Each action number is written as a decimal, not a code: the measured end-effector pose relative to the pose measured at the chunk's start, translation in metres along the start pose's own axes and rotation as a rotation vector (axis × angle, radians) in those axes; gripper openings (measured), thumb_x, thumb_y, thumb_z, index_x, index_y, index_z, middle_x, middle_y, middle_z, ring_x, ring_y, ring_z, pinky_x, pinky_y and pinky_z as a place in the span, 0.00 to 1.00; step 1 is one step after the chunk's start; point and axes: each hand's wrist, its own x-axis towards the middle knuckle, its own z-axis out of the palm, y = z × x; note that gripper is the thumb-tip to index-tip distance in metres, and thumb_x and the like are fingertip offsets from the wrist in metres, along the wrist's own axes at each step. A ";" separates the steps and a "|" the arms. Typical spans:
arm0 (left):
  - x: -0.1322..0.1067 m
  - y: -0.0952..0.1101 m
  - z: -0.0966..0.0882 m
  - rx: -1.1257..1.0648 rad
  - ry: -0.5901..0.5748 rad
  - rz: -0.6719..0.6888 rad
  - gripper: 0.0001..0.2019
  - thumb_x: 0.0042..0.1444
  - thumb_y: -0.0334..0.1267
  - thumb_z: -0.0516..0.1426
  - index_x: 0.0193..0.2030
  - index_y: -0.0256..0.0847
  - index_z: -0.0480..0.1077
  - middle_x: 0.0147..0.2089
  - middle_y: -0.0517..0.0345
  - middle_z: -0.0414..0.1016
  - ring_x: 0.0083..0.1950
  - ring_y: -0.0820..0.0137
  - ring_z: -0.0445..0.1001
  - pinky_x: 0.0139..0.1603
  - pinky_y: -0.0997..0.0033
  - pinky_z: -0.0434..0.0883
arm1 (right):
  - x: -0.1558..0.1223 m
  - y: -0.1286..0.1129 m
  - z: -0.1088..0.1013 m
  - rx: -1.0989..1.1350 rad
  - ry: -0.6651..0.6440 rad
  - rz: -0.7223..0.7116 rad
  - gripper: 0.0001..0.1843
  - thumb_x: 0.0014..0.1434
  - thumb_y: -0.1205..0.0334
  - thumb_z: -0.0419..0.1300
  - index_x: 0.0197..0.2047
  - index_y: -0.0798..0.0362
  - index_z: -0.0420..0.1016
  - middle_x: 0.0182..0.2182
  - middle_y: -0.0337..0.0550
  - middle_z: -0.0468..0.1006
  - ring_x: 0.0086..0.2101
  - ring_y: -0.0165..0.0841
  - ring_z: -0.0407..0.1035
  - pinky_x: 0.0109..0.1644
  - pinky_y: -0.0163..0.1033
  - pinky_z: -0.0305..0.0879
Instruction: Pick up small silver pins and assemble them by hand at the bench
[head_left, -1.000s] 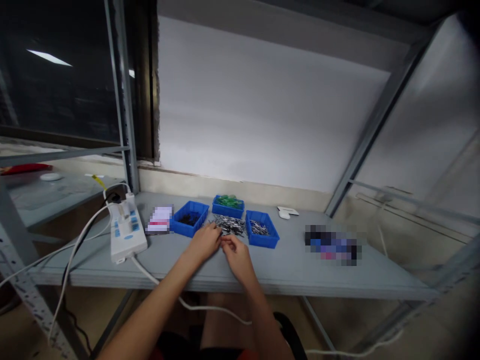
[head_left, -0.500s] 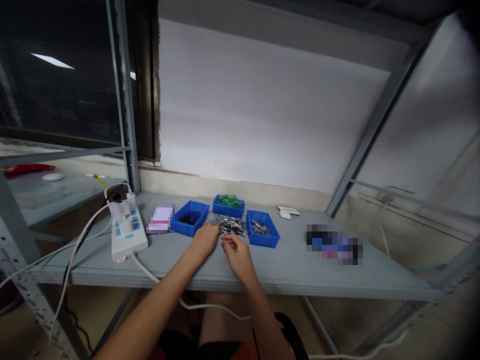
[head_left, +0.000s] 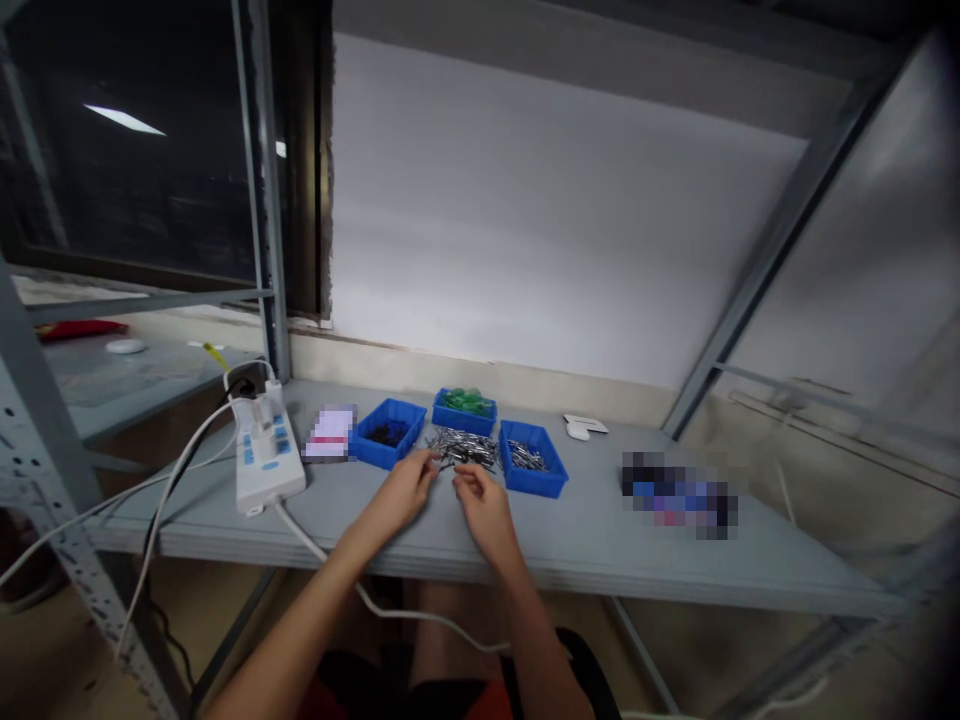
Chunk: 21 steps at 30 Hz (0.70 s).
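A loose pile of small silver metal parts (head_left: 465,446) lies on the grey table (head_left: 570,540) between three blue bins. My left hand (head_left: 405,489) rests at the pile's near left edge, fingers pinched on a small thin part I cannot make out. My right hand (head_left: 484,500) sits just right of it, fingertips curled together near the same spot. The left bin (head_left: 388,434) holds dark bits, the back bin (head_left: 465,405) green pieces, the right bin (head_left: 531,459) silver parts.
A white power strip (head_left: 268,455) with white cables lies at the table's left. A small white object (head_left: 583,427) sits behind the right bin. Metal shelf posts frame both sides; a dark window is at the left.
The camera view has shifted slightly. Both hands stay at the pile's near edge, with the fingertips a little further apart than before.
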 end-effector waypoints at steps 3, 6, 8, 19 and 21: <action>-0.011 -0.005 0.006 -0.159 -0.042 -0.006 0.13 0.56 0.31 0.47 0.49 0.35 0.60 0.32 0.56 0.71 0.35 0.70 0.70 0.42 0.71 0.68 | 0.000 0.000 0.001 0.009 -0.045 -0.002 0.12 0.54 0.62 0.54 0.41 0.53 0.72 0.32 0.42 0.77 0.33 0.34 0.71 0.39 0.38 0.66; -0.015 -0.006 0.009 -0.236 -0.059 -0.010 0.13 0.57 0.33 0.48 0.49 0.37 0.59 0.32 0.57 0.70 0.35 0.70 0.70 0.41 0.71 0.68 | 0.000 -0.003 0.002 0.012 -0.099 -0.010 0.10 0.55 0.62 0.54 0.39 0.52 0.73 0.33 0.42 0.78 0.33 0.33 0.72 0.39 0.37 0.66; -0.015 -0.003 0.007 -0.261 -0.070 -0.014 0.13 0.57 0.34 0.48 0.49 0.37 0.60 0.33 0.56 0.71 0.36 0.69 0.70 0.41 0.71 0.68 | -0.001 -0.007 0.001 0.013 -0.125 -0.022 0.09 0.56 0.62 0.53 0.37 0.51 0.74 0.33 0.41 0.78 0.33 0.33 0.71 0.39 0.37 0.66; -0.013 -0.001 0.005 -0.276 -0.005 -0.064 0.12 0.52 0.36 0.53 0.44 0.37 0.64 0.36 0.53 0.73 0.38 0.67 0.71 0.41 0.68 0.68 | -0.004 -0.009 -0.001 -0.033 -0.160 -0.088 0.09 0.55 0.66 0.53 0.36 0.51 0.74 0.33 0.40 0.77 0.34 0.31 0.70 0.39 0.35 0.64; -0.012 -0.006 0.007 -0.235 0.070 -0.077 0.12 0.50 0.37 0.54 0.41 0.36 0.65 0.36 0.53 0.72 0.38 0.67 0.70 0.40 0.69 0.68 | -0.005 -0.009 -0.001 -0.049 -0.156 -0.088 0.09 0.54 0.66 0.54 0.36 0.52 0.74 0.33 0.40 0.77 0.34 0.32 0.70 0.39 0.35 0.64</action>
